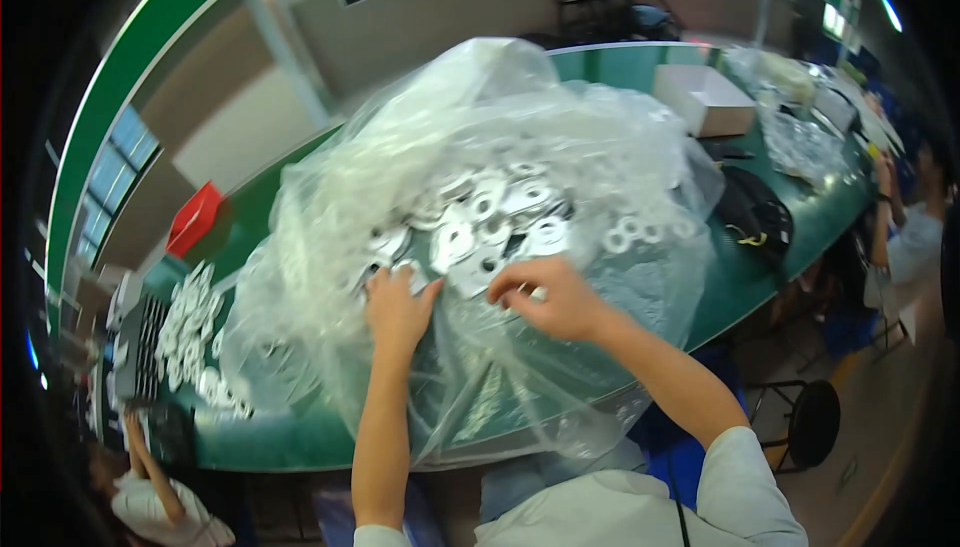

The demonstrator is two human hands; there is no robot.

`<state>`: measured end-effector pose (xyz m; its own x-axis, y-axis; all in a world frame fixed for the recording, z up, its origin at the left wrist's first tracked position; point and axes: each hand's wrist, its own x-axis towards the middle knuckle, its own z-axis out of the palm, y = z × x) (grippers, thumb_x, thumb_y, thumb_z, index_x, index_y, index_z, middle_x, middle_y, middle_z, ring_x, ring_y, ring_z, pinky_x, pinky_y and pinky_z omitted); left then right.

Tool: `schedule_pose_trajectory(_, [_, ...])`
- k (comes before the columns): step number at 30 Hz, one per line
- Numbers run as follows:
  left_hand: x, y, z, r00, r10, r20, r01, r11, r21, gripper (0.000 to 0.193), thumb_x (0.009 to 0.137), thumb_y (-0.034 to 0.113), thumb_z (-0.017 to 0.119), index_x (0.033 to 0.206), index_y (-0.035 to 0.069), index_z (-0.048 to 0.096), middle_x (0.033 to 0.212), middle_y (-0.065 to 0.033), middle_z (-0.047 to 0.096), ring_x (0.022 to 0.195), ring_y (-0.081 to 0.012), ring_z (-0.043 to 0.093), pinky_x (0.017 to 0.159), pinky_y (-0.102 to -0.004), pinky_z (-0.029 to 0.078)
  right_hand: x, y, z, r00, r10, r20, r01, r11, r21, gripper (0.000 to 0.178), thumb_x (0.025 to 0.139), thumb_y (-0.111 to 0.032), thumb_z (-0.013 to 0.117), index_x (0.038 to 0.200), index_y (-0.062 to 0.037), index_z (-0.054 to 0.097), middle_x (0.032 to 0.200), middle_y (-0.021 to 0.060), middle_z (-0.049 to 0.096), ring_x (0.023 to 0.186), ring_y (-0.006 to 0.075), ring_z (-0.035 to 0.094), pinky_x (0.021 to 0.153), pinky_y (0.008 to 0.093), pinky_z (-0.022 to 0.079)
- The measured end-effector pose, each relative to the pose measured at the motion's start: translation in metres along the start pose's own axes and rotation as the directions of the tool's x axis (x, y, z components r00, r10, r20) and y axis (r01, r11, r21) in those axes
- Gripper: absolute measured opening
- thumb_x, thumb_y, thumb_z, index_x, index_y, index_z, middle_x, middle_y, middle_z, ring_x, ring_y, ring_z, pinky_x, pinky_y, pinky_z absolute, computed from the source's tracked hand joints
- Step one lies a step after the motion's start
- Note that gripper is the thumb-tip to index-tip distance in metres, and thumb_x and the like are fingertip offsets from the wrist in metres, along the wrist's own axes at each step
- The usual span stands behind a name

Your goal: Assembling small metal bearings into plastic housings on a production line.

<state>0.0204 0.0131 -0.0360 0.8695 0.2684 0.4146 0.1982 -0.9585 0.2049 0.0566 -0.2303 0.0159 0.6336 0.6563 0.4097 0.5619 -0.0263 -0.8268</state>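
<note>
A large clear plastic bag [480, 137] lies spread open on the green table, holding a heap of white plastic parts with round holes [485, 207]. At the near left edge of the heap is my left hand [397, 309], its fingers apart and its thumb out to the side, touching the parts or the film. My right hand [555, 299] hovers at the near side of the heap with its fingers curled inward. A small patch of white shows within the curl, but what it is cannot be made out.
More white parts [190, 327] lie loose on the table at left, near a red bin [194, 219]. A white box [703, 100], a black bag [752, 217] and crumpled plastic [800, 142] are at right. Co-workers sit at both ends; a black stool [812, 425] stands at right.
</note>
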Motion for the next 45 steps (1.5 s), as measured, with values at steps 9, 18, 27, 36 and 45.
schedule_pose_trajectory(9, [0.001,0.002,0.002,0.996,0.082,-0.046,-0.087,0.99,-0.11,0.036,0.068,0.006,0.056,0.103,-0.001,0.051,0.102,-0.0173,0.054,0.096,-0.0358,0.052,0.081,-0.0425,0.044,-0.07,0.119,-0.228,0.693,0.052,-0.719,-0.519,0.728,-0.448,0.017,0.075,-0.009,0.059,0.089,-0.0066,0.068,0.075,0.0159,0.063,0.066,0.0279,0.061,0.064,0.0328,0.049])
schedule_pose_trajectory(18, [0.004,-0.007,-0.001,0.988,-0.038,-0.152,0.008,0.981,-0.191,0.009,0.08,0.01,0.057,0.083,0.002,0.058,0.08,-0.0217,0.059,0.073,-0.0401,0.055,0.064,-0.0432,0.044,-0.056,0.127,-0.233,0.748,0.319,-0.582,-0.663,0.401,-0.632,0.017,0.073,-0.019,0.068,0.088,-0.011,0.071,0.09,0.015,0.065,0.087,0.0335,0.062,0.079,0.04,0.049])
schedule_pose_trajectory(27, [-0.001,0.012,0.015,0.996,-0.053,0.077,0.089,0.266,-0.96,0.041,0.078,-0.004,0.062,0.117,-0.003,0.049,0.092,-0.0089,0.067,0.082,-0.0119,0.062,0.075,-0.0245,0.048,-0.079,0.128,-0.242,0.79,0.253,-0.559,-0.609,0.435,-0.663,0.022,0.067,-0.013,0.069,0.088,-0.0066,0.068,0.079,0.014,0.059,0.078,0.0296,0.059,0.07,0.0379,0.047])
schedule_pose_trajectory(36, [-0.006,0.024,0.024,0.938,0.005,0.346,0.345,-0.05,-0.937,0.036,0.088,0.003,0.056,0.122,-0.007,0.049,0.098,-0.0128,0.067,0.085,-0.0135,0.063,0.075,-0.0238,0.049,-0.014,0.013,-0.119,0.851,-0.142,-0.506,-0.149,0.858,-0.491,0.016,0.074,-0.013,0.071,0.085,-0.0039,0.064,0.108,0.0124,0.062,0.083,0.0238,0.063,0.057,0.0301,0.049])
schedule_pose_trajectory(45, [-0.013,0.036,0.005,0.894,-0.042,0.447,0.411,-0.322,-0.853,0.03,0.094,0.011,0.048,0.12,-0.005,0.054,0.1,-0.0079,0.064,0.086,-0.0107,0.06,0.079,-0.0233,0.047,0.031,0.027,0.041,0.957,-0.261,-0.126,0.127,0.769,-0.626,0.02,0.072,-0.018,0.071,0.091,-0.0098,0.068,0.108,0.0082,0.062,0.091,0.0256,0.061,0.07,0.0354,0.051])
